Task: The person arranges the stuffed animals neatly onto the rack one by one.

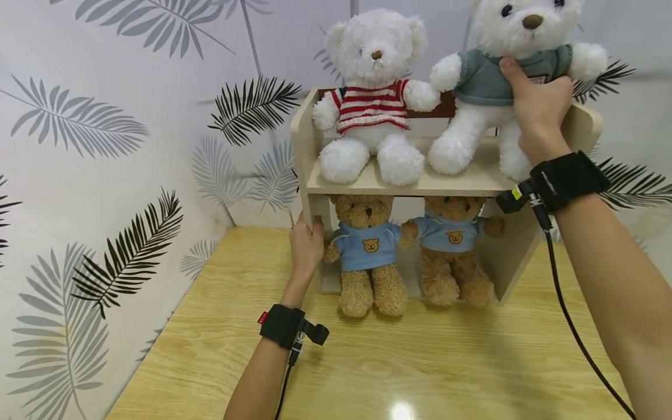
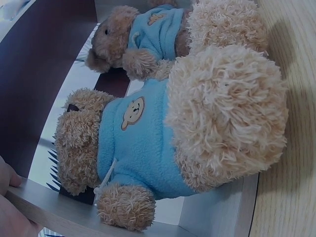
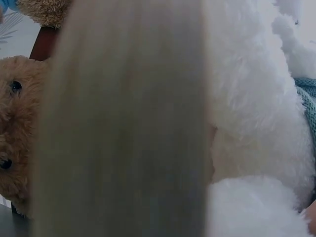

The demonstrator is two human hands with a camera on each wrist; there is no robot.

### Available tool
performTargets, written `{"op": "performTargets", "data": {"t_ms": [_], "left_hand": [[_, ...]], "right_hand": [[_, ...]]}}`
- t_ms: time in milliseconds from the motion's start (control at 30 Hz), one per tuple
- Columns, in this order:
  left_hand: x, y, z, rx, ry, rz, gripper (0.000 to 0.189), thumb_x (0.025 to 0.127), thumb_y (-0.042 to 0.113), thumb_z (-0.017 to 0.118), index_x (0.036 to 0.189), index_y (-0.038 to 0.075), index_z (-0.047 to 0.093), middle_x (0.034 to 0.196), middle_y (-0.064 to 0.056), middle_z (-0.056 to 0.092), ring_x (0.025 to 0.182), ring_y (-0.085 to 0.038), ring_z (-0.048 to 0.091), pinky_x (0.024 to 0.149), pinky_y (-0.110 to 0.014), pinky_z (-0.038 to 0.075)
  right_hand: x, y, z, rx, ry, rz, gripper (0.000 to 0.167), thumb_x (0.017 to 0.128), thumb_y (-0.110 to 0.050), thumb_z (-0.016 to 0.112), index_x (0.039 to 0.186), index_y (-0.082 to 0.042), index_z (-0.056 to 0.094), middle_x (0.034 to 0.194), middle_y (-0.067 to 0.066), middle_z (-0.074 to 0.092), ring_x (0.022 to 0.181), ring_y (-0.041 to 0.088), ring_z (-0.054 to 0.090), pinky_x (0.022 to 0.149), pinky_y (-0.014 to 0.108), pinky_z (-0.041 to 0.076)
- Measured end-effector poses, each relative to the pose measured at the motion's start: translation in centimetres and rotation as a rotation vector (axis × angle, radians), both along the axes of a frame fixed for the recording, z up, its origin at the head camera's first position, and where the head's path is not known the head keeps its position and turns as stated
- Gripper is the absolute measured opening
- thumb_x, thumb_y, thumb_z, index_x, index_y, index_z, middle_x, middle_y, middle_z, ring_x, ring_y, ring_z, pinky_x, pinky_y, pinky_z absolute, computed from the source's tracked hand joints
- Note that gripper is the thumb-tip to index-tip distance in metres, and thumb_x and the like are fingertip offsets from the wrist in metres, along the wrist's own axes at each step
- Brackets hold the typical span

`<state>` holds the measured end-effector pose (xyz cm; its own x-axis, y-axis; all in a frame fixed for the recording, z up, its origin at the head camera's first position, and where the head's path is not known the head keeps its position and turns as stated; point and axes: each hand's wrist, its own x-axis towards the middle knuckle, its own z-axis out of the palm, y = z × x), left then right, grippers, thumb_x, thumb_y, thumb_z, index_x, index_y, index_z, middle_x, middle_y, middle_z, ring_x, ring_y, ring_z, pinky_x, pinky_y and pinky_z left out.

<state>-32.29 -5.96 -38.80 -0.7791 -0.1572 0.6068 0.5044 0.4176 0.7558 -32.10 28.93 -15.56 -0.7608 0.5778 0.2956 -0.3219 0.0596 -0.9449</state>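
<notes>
A small two-level wooden shelf (image 1: 399, 190) stands on the table. My right hand (image 1: 543, 111) grips a white teddy bear in a teal sweater (image 1: 480, 79) by its torso, thumb across the front, at the right of the upper level. My left hand (image 1: 307, 245) holds the front edge of the left side panel (image 1: 303, 140), thumb on the inner side. Beside the held bear sits another white teddy bear in a red-striped sweater (image 1: 373, 108). On the lower level, two brown teddy bears in blue tops, the left one (image 2: 143, 138) and the right one (image 1: 448, 233), have their feet near the front edge.
The wood-grain table (image 1: 367, 361) spreads out in front of the shelf. A wall with leaf patterns (image 1: 147, 134) runs behind and to the left. Black cables (image 1: 564, 303) trail from the wrist cameras. A blurred shelf board (image 3: 121, 118) fills the middle of the right wrist view.
</notes>
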Motion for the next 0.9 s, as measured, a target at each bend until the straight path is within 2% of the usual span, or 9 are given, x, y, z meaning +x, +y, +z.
{"op": "performTargets", "data": {"t_ms": [367, 500, 900], "left_hand": [[0.0, 0.0, 0.0, 0.0, -0.006, 0.006, 0.03, 0.093, 0.012, 0.049, 0.117, -0.004, 0.057, 0.099, -0.024, 0.064, 0.087, -0.034, 0.063, 0.069, -0.048, 0.05], [-0.1, 0.0, 0.0, -0.006, -0.001, 0.005, 0.03, 0.093, 0.013, 0.049, 0.117, -0.003, 0.058, 0.098, -0.024, 0.064, 0.086, -0.034, 0.063, 0.067, -0.047, 0.05], [0.0, -0.1, -0.1, -0.008, -0.001, -0.005, 0.03, 0.093, 0.011, 0.049, 0.118, -0.004, 0.056, 0.097, -0.024, 0.064, 0.085, -0.035, 0.063, 0.066, -0.048, 0.051]], "right_hand": [[-0.6, 0.1, 0.1, 0.013, -0.104, 0.013, 0.093, 0.068, -0.046, 0.078, 0.138, -0.016, 0.024, 0.132, -0.008, 0.03, 0.119, 0.002, 0.032, 0.096, 0.012, 0.023], [-1.1, 0.2, 0.1, 0.012, -0.103, 0.018, 0.094, 0.067, -0.045, 0.079, 0.138, -0.016, 0.025, 0.132, -0.008, 0.031, 0.119, 0.001, 0.032, 0.096, 0.011, 0.024], [-1.6, 0.3, 0.1, 0.037, -0.217, 0.058, 0.099, 0.068, -0.052, 0.076, 0.142, -0.018, 0.021, 0.137, -0.01, 0.029, 0.122, 0.001, 0.029, 0.1, 0.012, 0.021]]}}
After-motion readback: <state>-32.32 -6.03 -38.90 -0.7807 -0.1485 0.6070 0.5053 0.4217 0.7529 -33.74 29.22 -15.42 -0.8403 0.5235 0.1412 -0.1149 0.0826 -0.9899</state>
